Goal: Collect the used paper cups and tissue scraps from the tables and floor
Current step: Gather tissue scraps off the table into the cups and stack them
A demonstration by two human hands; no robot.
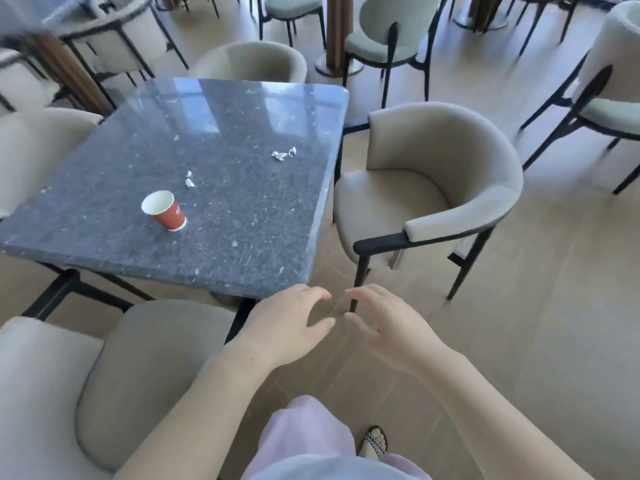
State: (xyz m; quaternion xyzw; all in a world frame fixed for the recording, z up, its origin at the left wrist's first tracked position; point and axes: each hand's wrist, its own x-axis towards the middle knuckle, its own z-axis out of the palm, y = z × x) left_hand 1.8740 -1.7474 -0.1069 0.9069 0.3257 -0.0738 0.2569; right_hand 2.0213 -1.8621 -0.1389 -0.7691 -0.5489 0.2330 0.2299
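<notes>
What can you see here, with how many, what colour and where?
table: one, dark grey stone, centre left.
paper cup: one, red with white inside, standing on the table's near left part.
tissue scraps: two small clusters, white, one just beyond the cup, another towards the table's right edge.
armchairs: four, beige, around the table.
green chairs: at least three, background.
floor: beige tiles.
left hand: one, grip empty, fingers loosely curved, off the table's near corner.
right hand: one, grip empty, beside the left.
</notes>
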